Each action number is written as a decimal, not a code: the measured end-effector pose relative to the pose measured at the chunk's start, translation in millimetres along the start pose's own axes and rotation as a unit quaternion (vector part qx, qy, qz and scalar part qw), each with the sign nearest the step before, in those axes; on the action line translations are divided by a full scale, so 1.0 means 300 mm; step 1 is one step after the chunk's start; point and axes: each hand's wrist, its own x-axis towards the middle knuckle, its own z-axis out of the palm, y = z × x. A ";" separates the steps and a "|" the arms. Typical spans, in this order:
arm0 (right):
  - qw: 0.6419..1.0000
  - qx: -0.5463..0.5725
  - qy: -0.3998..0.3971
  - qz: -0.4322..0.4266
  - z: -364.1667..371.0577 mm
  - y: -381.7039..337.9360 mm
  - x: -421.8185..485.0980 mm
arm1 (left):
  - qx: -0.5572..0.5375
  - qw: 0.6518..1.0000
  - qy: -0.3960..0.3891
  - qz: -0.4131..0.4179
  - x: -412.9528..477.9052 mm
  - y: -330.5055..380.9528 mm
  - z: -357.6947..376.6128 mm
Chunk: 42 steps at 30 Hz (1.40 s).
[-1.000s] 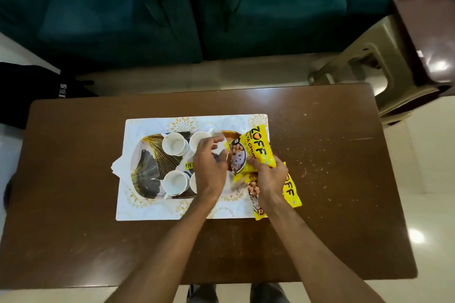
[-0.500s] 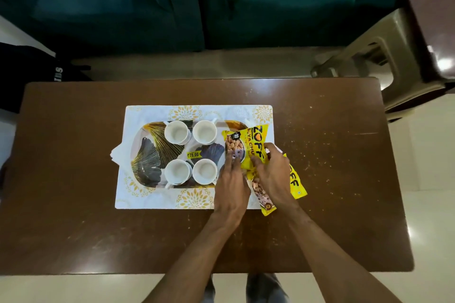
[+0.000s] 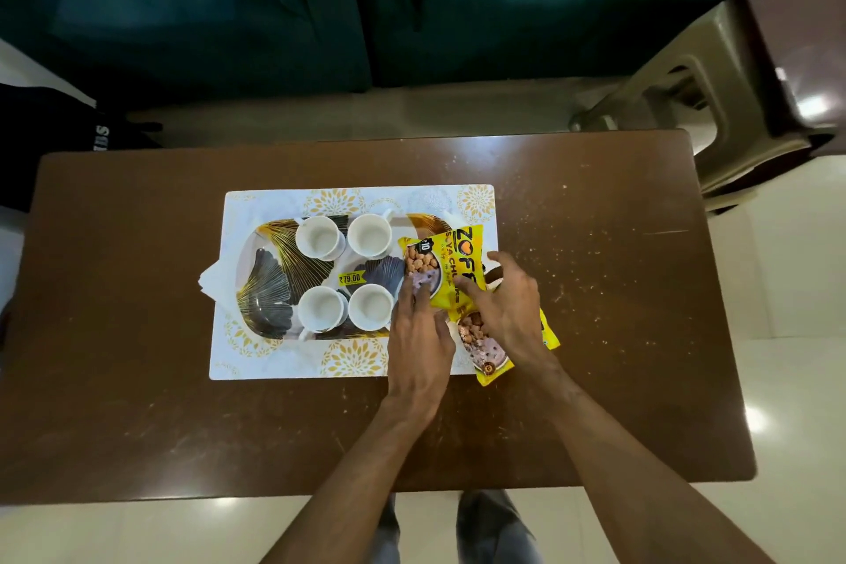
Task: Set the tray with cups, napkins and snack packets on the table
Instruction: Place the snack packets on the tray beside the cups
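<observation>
An oval tray [image 3: 265, 284] with a black and gold leaf pattern lies on a white placemat [image 3: 274, 357] on the brown table [image 3: 137, 380]. Several white cups [image 3: 319, 237] stand on the tray. White napkins [image 3: 211, 286] stick out under its left end. A yellow snack packet [image 3: 451, 263] lies over the tray's right end, and a second yellow packet [image 3: 487, 350] lies below it, partly off the mat. My left hand [image 3: 419, 334] presses fingertips on the upper packet's lower edge. My right hand [image 3: 501, 311] grips the packets from the right.
A teal sofa [image 3: 320, 5] runs along the far side of the table. A beige plastic stool [image 3: 696, 105] and a dark brown one [image 3: 796, 37] stand at the right rear corner. A black bag [image 3: 50, 142] lies at the far left. Pale tiled floor surrounds the table.
My left hand left the cups and came right to the packets. The upper packet has shifted slightly over the tray's right end, with my right hand staying on the packets.
</observation>
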 end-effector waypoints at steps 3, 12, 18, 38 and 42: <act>0.998 0.034 0.048 -0.004 -0.063 0.043 -0.020 | -0.031 0.998 0.051 0.001 -0.036 0.005 0.010; 0.994 -0.091 0.000 0.053 -0.134 0.242 -0.127 | -0.147 0.978 0.002 -0.151 -0.143 0.015 0.165; 0.992 -0.100 -0.027 0.078 -0.114 0.273 -0.135 | -0.240 0.941 -0.024 -0.235 -0.119 0.018 0.251; 0.937 0.275 -0.212 0.028 -0.248 0.105 -0.227 | -0.506 0.814 -0.158 -0.237 -0.217 -0.136 -0.021; 0.928 0.303 -0.215 0.013 -0.189 -0.055 -0.203 | -0.527 0.818 -0.111 -0.200 -0.176 -0.192 -0.147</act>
